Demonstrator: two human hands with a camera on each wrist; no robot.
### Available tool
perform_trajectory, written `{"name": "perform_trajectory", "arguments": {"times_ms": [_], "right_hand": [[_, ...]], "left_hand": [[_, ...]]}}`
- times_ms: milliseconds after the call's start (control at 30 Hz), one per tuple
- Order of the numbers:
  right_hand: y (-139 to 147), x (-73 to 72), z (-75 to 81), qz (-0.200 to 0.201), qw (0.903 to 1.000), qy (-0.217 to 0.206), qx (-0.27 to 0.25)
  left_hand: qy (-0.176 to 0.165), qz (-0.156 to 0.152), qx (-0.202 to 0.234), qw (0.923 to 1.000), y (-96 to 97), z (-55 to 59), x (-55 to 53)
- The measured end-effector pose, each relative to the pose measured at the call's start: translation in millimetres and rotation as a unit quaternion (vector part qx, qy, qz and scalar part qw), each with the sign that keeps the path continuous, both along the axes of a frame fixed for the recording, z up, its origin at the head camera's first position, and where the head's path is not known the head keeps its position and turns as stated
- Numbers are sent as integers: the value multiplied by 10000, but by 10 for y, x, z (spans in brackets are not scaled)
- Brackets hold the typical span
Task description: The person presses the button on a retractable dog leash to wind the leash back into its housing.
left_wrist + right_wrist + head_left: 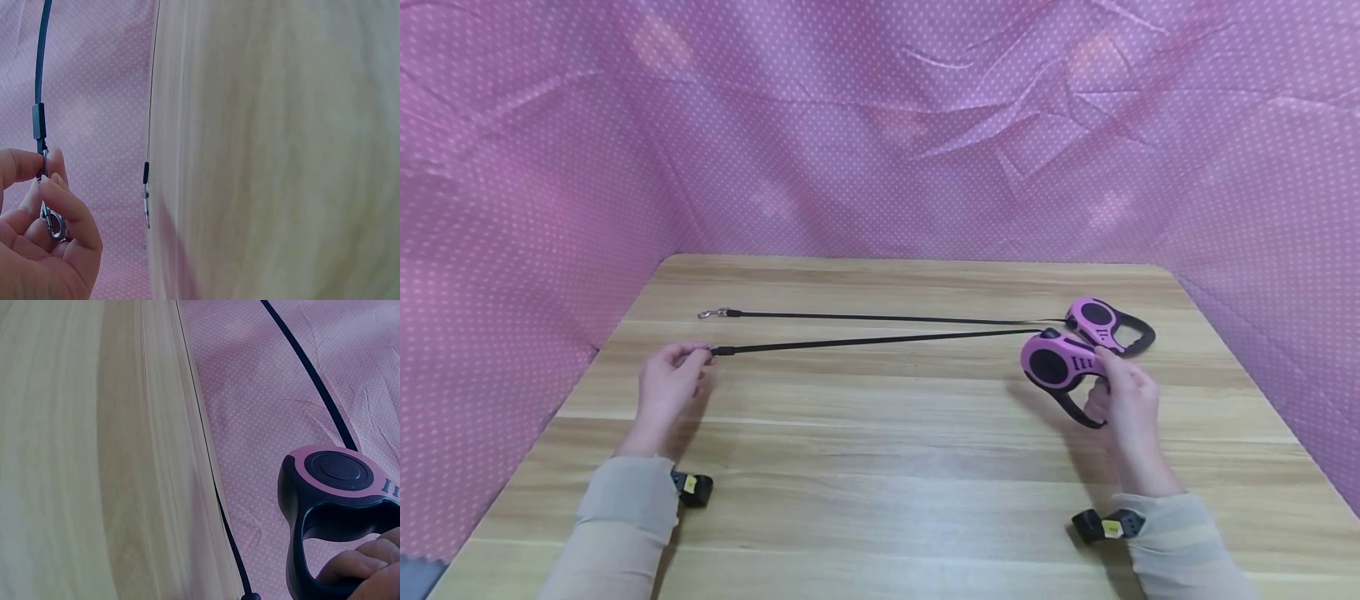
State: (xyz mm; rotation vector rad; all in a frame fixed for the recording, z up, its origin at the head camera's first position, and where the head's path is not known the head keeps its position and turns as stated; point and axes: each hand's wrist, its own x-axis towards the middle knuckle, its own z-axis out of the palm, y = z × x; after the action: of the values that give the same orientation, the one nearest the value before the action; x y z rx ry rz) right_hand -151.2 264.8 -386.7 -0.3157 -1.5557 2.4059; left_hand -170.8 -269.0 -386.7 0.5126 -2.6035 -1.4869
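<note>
My right hand (1129, 408) holds up a pink and black retractable dog leash (1048, 367), thumb on the end of its casing and fingers curled at the black handle. From that casing a black strap (865, 340) stretches left, pulled nearly straight above the table. At its far end the thumb and fingers of my left hand (670, 387) pinch the metal snap hook (57, 226). Behind it a second pink retractable leash (1093, 323) lies on the table, partly overlapped by the held one in the head view.
The second leash's strap (880, 317) runs left across the wooden table (865, 467), ending in its own snap hook (711, 314). Pink dotted cloth (880, 167) hangs behind the table and along both sides. A small black camera (692, 489) sits on the left wrist.
</note>
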Motion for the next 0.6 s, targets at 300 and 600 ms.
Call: {"name": "perform_trajectory", "arguments": {"times_ms": [300, 600], "right_hand": [[-36, -9, 2, -2, 10000, -13, 22], [-92, -8, 6, 178, 9997, 51, 137]], "left_hand": [[-201, -10, -37, 9998, 30, 21, -9], [-150, -28, -29, 9999, 41, 19, -19]]}}
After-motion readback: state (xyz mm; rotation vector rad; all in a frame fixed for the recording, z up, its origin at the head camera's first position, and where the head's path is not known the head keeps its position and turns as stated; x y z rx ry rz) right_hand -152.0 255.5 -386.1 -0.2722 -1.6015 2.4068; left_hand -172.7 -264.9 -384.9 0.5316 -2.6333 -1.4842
